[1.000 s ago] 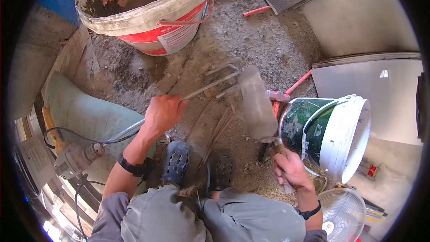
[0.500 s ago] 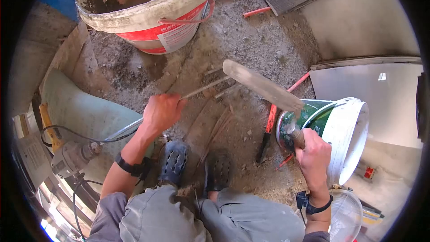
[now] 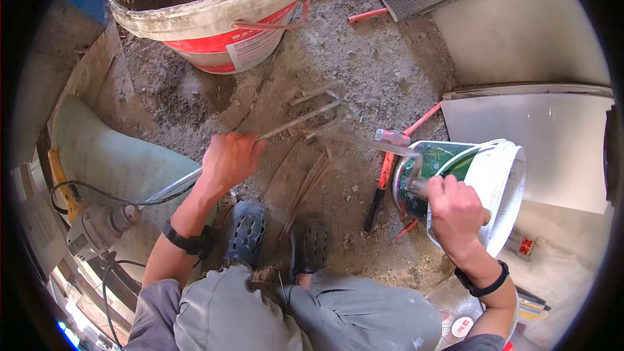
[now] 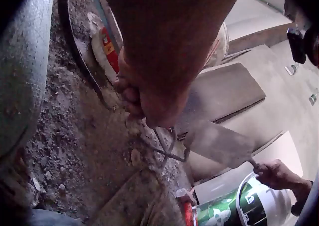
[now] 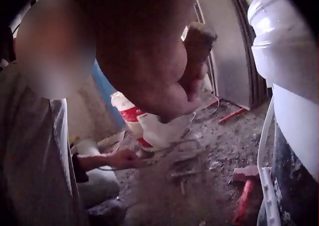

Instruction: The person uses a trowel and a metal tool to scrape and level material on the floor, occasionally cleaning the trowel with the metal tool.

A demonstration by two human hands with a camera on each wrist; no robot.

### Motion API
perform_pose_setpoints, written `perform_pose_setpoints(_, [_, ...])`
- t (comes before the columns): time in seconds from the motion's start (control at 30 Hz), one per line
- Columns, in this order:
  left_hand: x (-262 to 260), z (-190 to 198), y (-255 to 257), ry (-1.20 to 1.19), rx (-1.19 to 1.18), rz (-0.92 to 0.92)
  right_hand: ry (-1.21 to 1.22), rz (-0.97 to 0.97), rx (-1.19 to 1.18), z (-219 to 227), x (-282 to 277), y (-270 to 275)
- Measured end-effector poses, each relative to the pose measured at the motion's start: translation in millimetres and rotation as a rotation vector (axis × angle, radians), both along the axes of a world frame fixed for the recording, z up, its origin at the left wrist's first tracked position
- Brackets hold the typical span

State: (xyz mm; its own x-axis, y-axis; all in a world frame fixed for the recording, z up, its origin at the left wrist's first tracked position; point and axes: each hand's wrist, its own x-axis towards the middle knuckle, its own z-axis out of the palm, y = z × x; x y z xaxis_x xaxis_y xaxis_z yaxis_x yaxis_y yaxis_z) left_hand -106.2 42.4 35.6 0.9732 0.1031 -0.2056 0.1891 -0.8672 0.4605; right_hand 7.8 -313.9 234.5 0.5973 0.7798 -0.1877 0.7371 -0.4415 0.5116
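My left hand point(image 3: 231, 161) grips the metal shaft of a mixing paddle point(image 3: 292, 122), whose bent-rod end hangs low over the dirt floor. The shaft runs back to a power drill point(image 3: 101, 231) lying at the left. My right hand point(image 3: 455, 211) holds a trowel by its wooden handle point(image 5: 199, 39), beside the green and white bucket. The trowel blade point(image 4: 219, 143) looks broad and flat in the left wrist view. From the head view it is nearly edge-on and its tip meets the paddle's bent rods.
A large red and white bucket point(image 3: 211, 44) with a mortar-caked rim stands ahead. The green and white bucket point(image 3: 478, 175) lies on its side at the right. Near it lies a hammer point(image 3: 383, 175) with a red and black handle. A fan point(image 3: 448, 305) sits at lower right.
My right hand has moved up and to the right. The trowel blade has swung from pointing forward to pointing left, now turned edge-on at the paddle. My left hand has barely shifted.
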Motion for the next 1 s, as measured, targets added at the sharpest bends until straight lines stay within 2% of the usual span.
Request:
perform_pose_setpoints(0.13, [1.4, -1.7, 1.4, -0.017, 0.0, -0.009, -0.076, -0.121, -0.026, -4.3, 12.2, 0.1])
perform_pose_setpoints(0.23, [1.2, 3.0, 0.6, 0.006, -0.007, -0.002, -0.024, -0.099, 0.083, -4.6, 8.4, -3.3])
perform_pose_setpoints(0.37, [1.1, 0.3, -2.5, -0.085, -0.059, 0.044, -0.066, -0.074, -0.033, -18.6, 11.9, -7.1])
perform_pose_setpoints(0.4, [2.8, 0.9, -2.0, -0.078, -0.05, 0.043, -0.105, -0.065, -0.003, -9.1, 20.1, 0.1])
perform_pose_setpoints(0.5, [-0.6, 2.2, -3.4, -0.027, -0.031, 0.043, 0.003, -0.083, 0.137, 1.8, 22.2, 2.6])
perform_pose_setpoints(0.67, [1.2, 0.8, -1.4, 0.027, -0.003, 0.038, 0.004, -0.036, 0.0, -2.2, 39.3, 3.8])
perform_pose_setpoints(0.77, [-0.4, 3.4, -2.1, 0.052, -0.003, 0.015, 0.079, 0.007, 0.143, 14.9, 45.6, 15.5])
perform_pose_setpoints(0.87, [2.4, 4.3, -2.0, 0.035, -0.007, 0.004, -0.001, 0.121, -0.018, 9.6, 48.0, 19.8])
perform_pose_setpoints(0.97, [1.4, 0.8, -0.7, 0.046, 0.016, 0.02, -0.097, 0.096, -0.035, 13.9, 68.4, 18.6])
perform_pose_setpoints(1.0, [2.1, -1.4, -0.8, 0.028, 0.002, 0.038, -0.064, 0.021, 0.004, 17.0, 67.0, 18.1])
